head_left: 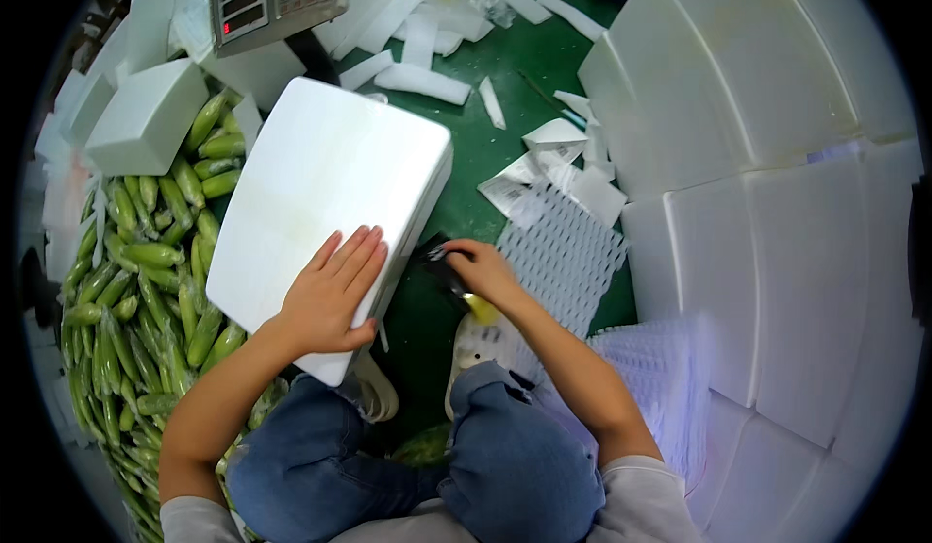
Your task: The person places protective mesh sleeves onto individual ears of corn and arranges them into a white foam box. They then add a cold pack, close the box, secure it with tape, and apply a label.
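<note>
A white foam box with its lid on stands in front of my knees, tilted across the view. Flat on the lid near its right edge lies my left hand, fingers stretched out and holding nothing. Just off the box's right side, my right hand grips a black tape dispenser. Something yellow, perhaps its tape roll, shows below; the tool is blurred and partly covered by the hand.
Film-wrapped long green vegetables are heaped on the left. Behind the box stands a scale display. Foam scraps, papers and grey perforated padding litter the green floor. Stacked white foam boxes wall the right.
</note>
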Demonstrator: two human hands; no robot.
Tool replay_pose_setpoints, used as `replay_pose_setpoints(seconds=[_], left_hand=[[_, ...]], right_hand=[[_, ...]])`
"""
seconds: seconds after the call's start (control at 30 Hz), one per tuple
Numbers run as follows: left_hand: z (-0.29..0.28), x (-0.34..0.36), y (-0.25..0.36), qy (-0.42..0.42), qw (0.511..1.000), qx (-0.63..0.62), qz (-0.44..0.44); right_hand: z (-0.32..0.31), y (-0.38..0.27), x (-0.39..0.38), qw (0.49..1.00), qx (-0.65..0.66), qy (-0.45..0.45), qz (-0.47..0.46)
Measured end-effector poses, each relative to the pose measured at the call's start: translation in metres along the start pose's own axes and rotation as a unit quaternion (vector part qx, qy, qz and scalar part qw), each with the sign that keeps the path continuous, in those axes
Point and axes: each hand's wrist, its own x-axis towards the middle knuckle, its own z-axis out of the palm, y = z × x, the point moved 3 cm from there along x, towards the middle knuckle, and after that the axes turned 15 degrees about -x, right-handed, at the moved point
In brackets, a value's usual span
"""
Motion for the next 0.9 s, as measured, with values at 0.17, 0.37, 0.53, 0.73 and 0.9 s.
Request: replay_pose_setpoints(seconds=[0.17, 0.37, 0.53, 0.73, 0.9], left_hand=[[-0.006, -0.002, 0.000, 0.006, 1.000, 0.011, -0.006], [-0.002, -0.003, -0.003, -0.007, 1.000, -0.024, -0.015], [-0.031, -0.031, -0.079, 0.322, 0.925, 0.110, -0.170], [-0.055, -0.047, -0.130, 0.352, 0.797, -0.186, -0.455], [-0.039, -0.033, -0.120, 0.373, 0.841, -0.177, -0.349]], right_hand=[[-0.033, 0.037, -0.088, 0.882, -0.407, 0.207, -0.113], [-0.024, 0.056, -0.127, 0.868, -0.485, 0.088, -0.054], [0.057, -0.003, -0.051, 0.989, 0.130, 0.058, -0.050], [0.122, -0.069, 0.000, 0.759, 0.579, 0.019, 0.297], [0.138, -0.013, 0.000, 0.736, 0.617, 0.032, 0.277]])
